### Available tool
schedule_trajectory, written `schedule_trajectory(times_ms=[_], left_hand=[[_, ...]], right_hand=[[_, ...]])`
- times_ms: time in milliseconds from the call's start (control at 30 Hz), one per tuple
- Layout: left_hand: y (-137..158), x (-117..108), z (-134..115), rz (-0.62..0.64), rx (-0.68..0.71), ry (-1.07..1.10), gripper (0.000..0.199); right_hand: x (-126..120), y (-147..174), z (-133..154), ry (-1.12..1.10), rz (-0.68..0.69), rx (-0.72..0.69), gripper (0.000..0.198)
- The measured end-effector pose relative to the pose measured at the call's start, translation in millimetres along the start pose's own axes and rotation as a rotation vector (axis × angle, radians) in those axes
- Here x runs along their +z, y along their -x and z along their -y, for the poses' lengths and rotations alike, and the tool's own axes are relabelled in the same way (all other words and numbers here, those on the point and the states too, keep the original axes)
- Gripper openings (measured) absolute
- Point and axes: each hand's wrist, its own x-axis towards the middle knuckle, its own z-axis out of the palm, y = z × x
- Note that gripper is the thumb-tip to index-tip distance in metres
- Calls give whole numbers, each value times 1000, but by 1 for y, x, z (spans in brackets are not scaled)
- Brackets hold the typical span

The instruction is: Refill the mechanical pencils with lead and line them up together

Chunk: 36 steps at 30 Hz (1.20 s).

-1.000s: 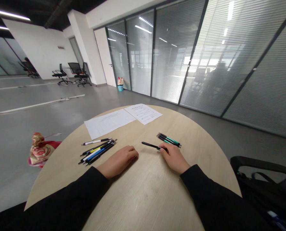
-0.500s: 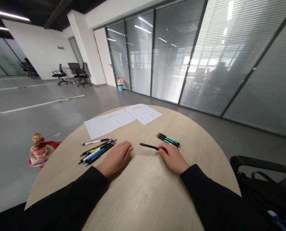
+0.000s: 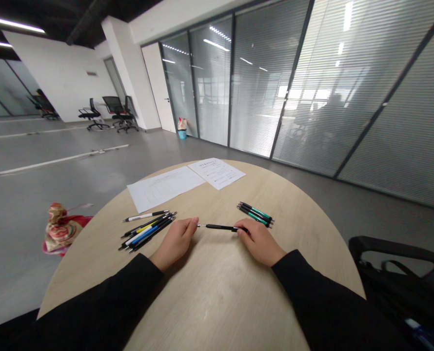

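My right hand [image 3: 259, 241] is closed around the rear of a black pen [image 3: 220, 227], which lies level above the table, its narrow front end toward the left. My left hand [image 3: 175, 243] is pinched, thumb against fingers, with a small silver tip piece [image 3: 199, 225] at the fingertips, in line with the pen's front end. Whether piece and pen touch is too small to tell. Left of my left hand lies a pile of pens [image 3: 144, 234] with black, white, yellow and blue barrels. Beyond my right hand, several green-and-black pens [image 3: 255, 214] lie side by side.
Two printed sheets [image 3: 166, 187] lie toward the far edge of the round wooden table [image 3: 217, 302]. A black chair [image 3: 396, 248] stands close at the right. On the floor at the left sits a red and gold bag [image 3: 61, 231]. Glass partitions with blinds stand behind.
My left hand has turned and its thumb and fingers now pinch at the pen's front end. The pen has moved slightly left and lies more level, still in my right hand.
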Motion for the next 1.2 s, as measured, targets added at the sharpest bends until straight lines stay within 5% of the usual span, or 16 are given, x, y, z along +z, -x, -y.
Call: schedule_trajectory(times_ms=[367, 1200], left_hand=[[4, 0, -11, 53, -124, 182, 50], [4, 0, -13, 166, -122, 283, 49]], right_hand=[[3, 0, -2, 3, 4, -23, 16], [5, 2, 2, 23, 12, -47, 16]])
